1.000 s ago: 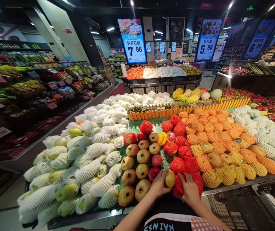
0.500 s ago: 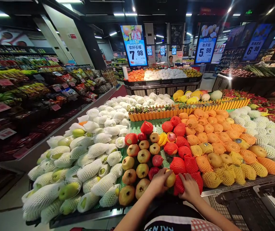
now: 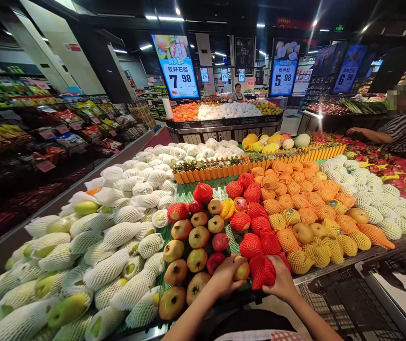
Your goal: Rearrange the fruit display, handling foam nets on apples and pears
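Right of the white-netted fruit (image 3: 117, 234), the left hand (image 3: 224, 278) curls its fingers around a yellowish fruit (image 3: 241, 271), probably a pomegranate, at the green mat's (image 3: 188, 193) near edge. Touching it, a red foam net (image 3: 261, 271) sits pinched in the right hand (image 3: 281, 283).

Head view. Left grip (image 3: 224, 279) closed around a yellow-red pomegranate (image 3: 242, 271) at the near edge of the table (image 3: 185, 192). Right grip (image 3: 281, 283) clasps a red foam net (image 3: 261, 271), which touches the pomegranate. White-netted fruit (image 3: 117, 234) lies to the left and orange-netted fruit (image 3: 295, 199) to the right. A wire cart (image 3: 359, 303) stands at lower right.
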A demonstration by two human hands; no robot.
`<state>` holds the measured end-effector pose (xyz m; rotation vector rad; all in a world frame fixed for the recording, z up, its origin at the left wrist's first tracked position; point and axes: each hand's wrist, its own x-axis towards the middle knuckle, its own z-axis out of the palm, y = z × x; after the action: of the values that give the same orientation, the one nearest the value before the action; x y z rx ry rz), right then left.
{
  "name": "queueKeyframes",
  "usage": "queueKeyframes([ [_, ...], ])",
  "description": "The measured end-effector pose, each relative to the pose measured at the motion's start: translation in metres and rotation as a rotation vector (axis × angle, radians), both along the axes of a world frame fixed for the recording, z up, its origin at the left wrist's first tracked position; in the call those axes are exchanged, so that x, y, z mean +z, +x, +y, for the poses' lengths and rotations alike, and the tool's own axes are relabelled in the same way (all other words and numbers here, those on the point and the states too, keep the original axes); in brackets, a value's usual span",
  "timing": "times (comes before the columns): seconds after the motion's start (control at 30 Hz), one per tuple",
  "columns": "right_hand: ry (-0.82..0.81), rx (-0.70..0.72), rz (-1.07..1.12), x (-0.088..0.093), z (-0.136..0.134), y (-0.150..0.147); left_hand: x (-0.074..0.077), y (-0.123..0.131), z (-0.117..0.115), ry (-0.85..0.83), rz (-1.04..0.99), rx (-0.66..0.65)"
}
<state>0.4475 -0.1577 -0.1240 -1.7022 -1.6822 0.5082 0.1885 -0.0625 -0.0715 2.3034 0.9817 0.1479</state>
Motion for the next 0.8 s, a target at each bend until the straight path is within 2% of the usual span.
queueKeyframes([
  [0.13, 0.008, -0.133, 0.140, -0.004, 0.001, 0.009, -0.006, 0.024, -0.010, 0.026, 0.230, -0.059],
  [0.23, 0.004, -0.148, 0.159, -0.008, 0.002, 0.009, -0.009, 0.037, -0.017, -0.015, 0.361, -0.050],
  [0.5, 0.043, -0.144, 0.168, -0.013, 0.002, 0.005, -0.005, 0.026, -0.010, -0.057, 0.330, -0.062],
  [0.57, 0.047, -0.160, 0.196, -0.013, 0.003, 0.005, -0.004, 0.024, -0.010, -0.071, 0.267, -0.051],
  [0.63, 0.037, -0.204, 0.243, -0.014, 0.004, 0.006, -0.003, 0.025, -0.013, -0.059, 0.115, -0.020],
  [0.73, 0.000, -0.264, 0.334, -0.014, 0.008, 0.008, 0.001, 0.035, -0.022, 0.047, -0.181, 0.057],
  [0.8, -0.030, -0.278, 0.386, -0.013, 0.011, 0.010, 0.005, 0.044, -0.028, 0.140, -0.338, 0.028],
])
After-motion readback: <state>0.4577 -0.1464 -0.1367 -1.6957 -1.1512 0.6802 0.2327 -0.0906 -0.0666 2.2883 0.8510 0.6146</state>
